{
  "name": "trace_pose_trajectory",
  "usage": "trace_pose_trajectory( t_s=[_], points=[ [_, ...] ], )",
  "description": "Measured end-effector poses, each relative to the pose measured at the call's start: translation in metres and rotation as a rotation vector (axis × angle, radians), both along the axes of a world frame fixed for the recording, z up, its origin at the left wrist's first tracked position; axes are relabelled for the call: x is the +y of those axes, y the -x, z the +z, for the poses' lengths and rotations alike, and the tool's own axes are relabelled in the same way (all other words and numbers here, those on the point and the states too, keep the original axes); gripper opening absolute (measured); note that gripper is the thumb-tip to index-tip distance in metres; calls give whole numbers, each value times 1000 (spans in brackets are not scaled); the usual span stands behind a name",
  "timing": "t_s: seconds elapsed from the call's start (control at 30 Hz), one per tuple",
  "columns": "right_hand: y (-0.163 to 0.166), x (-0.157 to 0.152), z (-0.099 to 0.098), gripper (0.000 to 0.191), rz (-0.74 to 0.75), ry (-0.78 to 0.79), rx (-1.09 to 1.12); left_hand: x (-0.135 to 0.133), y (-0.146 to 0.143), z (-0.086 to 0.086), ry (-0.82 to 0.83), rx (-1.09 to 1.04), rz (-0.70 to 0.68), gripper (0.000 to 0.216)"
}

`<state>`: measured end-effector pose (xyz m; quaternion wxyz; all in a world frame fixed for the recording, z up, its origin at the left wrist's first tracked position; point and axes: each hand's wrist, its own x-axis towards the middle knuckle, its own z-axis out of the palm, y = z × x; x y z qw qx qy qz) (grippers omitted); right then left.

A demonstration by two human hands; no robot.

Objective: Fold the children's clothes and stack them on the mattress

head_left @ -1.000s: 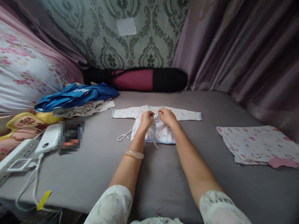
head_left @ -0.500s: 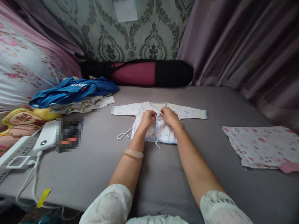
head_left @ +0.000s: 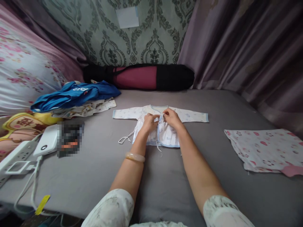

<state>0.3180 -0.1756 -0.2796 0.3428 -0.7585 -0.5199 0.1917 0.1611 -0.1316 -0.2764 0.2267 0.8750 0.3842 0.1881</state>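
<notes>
A small white baby shirt [head_left: 169, 134] with blue trim and a faint print lies spread flat, sleeves stretched out to both sides. My right hand [head_left: 172, 119] pinches the edge of its front flap near the chest, lifting the cloth slightly. Just to the left, my left hand [head_left: 150, 123] is at the same opening with thumb and forefinger drawn together. What those left fingers hold is too small to make out. A looped white tie string [head_left: 125, 139] trails from the shirt's left side, and another tie [head_left: 158, 146] hangs at the bottom hem.
Grey sheet [head_left: 94, 176] covers the bed. Blue clothing [head_left: 71, 96] is piled at left, above a power strip [head_left: 17, 157] and white charger [head_left: 48, 140] with cables. Folded printed cloth [head_left: 265, 149] lies at right. A black-and-red long bag [head_left: 137, 77] rests along the wall.
My right hand has gathered and raised the front flap's edge, where white string loops showed between my hands before. My left hand stays almost in place. The view has tilted slightly.
</notes>
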Motion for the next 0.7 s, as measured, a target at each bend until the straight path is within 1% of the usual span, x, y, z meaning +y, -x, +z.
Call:
trace_pose_trajectory(
  t_s=[0.1, 0.27, 0.43, 0.53, 0.63, 0.7],
  points=[
    [5, 2, -4, 14, -53, -39, 35, 2, 0, -3, -3, 4, -3, 36],
    [17, -2, -1, 14, -134, -66, 18, 3, -2, -6, -13, 39, -13, 36],
    [25, -7, 1, 23, -175, -51, -18, 4, -2, -4, -13, 69, -31, 38],
    [28, -9, 1, 21, -183, -13, -63, 5, 1, 0, 75, 0, 5, 39],
    [32, -10, 3, 14, -163, 36, -116, 5, 4, 5, 193, -89, 24, 30],
    [37, -11, 5, 14, -154, 54, -169, 4, 4, 7, 243, -130, 45, 27]
  ],
)
